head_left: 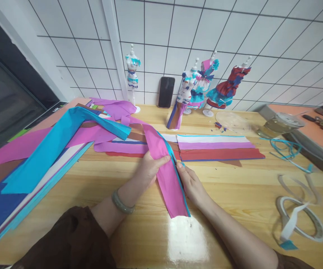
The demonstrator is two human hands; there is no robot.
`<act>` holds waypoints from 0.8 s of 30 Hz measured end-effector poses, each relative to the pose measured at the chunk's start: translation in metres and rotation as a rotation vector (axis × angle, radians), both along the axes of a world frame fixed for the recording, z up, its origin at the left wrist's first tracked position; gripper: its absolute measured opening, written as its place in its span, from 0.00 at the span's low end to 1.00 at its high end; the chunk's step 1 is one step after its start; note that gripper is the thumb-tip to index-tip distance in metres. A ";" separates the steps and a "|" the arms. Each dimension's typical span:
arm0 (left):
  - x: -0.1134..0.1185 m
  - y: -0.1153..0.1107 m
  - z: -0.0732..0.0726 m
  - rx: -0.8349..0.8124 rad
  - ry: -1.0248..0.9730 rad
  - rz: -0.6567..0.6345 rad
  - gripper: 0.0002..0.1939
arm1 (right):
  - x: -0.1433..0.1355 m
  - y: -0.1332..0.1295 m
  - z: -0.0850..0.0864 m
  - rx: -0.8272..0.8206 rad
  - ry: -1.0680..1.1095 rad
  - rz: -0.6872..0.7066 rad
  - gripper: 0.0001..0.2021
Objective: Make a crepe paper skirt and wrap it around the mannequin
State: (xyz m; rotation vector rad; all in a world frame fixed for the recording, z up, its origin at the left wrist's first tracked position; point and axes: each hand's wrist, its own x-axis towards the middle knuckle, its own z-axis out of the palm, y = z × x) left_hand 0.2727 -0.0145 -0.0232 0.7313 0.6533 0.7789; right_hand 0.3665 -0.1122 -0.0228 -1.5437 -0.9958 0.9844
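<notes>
My left hand is closed on a long pink crepe paper strip, its thumb lying across the top face. A narrow turquoise edging runs along the strip's right side. At that edge, the thumb and fingers of my right hand are pinched together. Something small and dark shows by the right fingertips, too hidden to name. The strip's lower end hangs toward me over the wooden table. Beyond my hands lie layered paper strips in white, purple and red.
Long coloured strips, a turquoise one on top, cover the left side. Small dressed mannequins and a phone stand along the tiled wall. On the right are a tape roll, curled turquoise strips and a jar of liquid.
</notes>
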 end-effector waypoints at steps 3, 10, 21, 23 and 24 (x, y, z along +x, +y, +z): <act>0.000 -0.001 -0.003 0.038 0.013 -0.016 0.20 | 0.000 0.001 0.002 0.016 0.015 -0.002 0.22; 0.000 -0.003 -0.002 0.044 0.015 -0.012 0.19 | -0.002 0.002 0.003 0.024 0.025 0.008 0.22; 0.000 -0.005 0.000 0.012 0.003 -0.025 0.19 | -0.001 0.002 0.002 0.011 -0.021 -0.007 0.20; -0.001 -0.004 0.000 0.008 0.007 -0.033 0.19 | -0.001 0.003 0.002 0.006 -0.021 -0.013 0.20; -0.001 -0.004 0.000 0.008 0.006 -0.038 0.19 | -0.001 0.003 0.002 0.004 -0.020 -0.014 0.20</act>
